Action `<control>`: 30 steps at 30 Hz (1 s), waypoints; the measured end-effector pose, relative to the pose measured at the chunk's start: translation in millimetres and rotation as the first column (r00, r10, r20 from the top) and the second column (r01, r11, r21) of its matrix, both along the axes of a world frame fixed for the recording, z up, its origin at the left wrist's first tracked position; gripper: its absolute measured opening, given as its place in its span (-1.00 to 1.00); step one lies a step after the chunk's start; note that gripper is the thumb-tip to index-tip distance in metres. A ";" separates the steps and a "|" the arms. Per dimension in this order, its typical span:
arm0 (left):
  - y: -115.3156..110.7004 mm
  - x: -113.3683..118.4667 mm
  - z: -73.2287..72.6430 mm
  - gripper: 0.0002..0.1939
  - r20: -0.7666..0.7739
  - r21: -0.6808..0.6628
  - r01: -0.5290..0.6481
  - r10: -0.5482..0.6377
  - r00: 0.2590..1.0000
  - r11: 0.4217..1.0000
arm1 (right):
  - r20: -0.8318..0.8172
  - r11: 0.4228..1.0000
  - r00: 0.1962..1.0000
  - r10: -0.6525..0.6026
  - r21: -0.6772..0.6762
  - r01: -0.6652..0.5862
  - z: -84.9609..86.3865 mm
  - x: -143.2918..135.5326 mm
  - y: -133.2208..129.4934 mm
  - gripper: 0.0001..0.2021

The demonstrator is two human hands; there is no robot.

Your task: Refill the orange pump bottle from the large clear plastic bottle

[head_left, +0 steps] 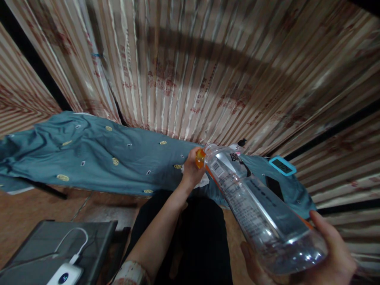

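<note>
A large clear plastic bottle (249, 198) with a printed label slants across the right side, its neck toward the far left and its base toward me. My right hand (329, 253) is wrapped round the base end. My left hand (192, 169) is closed on a small, shiny orange thing (200, 158) beside the bottle's mouth; its exact kind is unclear. Whether it touches the neck I cannot tell. Beneath my left hand and the bottle lies a crumpled white tissue-like piece (204, 181), partly hidden.
A teal patterned cloth (97, 158) covers the narrow table. On its right lie a blue-framed digital clock (282, 166) and a dark flat phone-like object (274, 187). A small black-topped bottle (239, 146) stands behind. At lower left, a stool (38, 241) bears a cabled white device (65, 274).
</note>
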State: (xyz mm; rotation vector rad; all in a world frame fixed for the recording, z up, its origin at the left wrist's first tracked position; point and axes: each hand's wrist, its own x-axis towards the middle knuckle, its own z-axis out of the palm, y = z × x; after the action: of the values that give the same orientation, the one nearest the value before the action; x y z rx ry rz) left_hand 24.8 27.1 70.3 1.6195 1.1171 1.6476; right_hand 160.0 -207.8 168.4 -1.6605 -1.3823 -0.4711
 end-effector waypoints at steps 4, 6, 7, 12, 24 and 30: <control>0.0 -0.1 -0.5 -0.61 -0.005 0.005 -0.002 0.002 1.000 1.000 | 0.123 0.999 0.992 0.029 0.032 -0.033 -0.4 6.7 0.9 0.16; -0.1 0.0 -0.2 -0.62 -0.007 0.004 -0.001 0.001 1.000 1.000 | 0.121 0.998 0.991 0.051 0.039 -0.056 -0.6 8.5 1.3 0.16; -0.2 0.0 0.2 -0.61 -0.007 0.004 -0.001 0.001 1.000 1.000 | 0.118 0.997 0.992 0.055 0.045 -0.061 -0.4 8.5 1.3 0.16; -0.8 0.1 2.5 -0.60 -0.001 0.002 0.002 -0.002 1.000 1.000 | 0.130 0.998 0.991 0.037 0.046 -0.043 -1.2 10.3 0.0 0.14; -1.0 0.5 2.0 -0.64 0.012 -0.015 -0.007 0.007 1.000 1.000 | 0.002 0.999 0.999 0.033 0.008 -0.033 -2.6 12.1 -1.4 0.20; -1.0 0.9 2.2 -0.62 0.018 -0.019 -0.016 0.016 1.000 1.000 | 0.062 0.999 0.998 0.031 0.014 -0.032 -1.7 13.9 -3.1 0.15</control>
State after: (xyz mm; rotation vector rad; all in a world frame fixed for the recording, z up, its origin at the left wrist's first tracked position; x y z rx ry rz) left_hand 25.7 26.1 72.4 1.5840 1.1361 1.6539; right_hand 173.8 -210.9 166.6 -1.6221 -1.4441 -0.5169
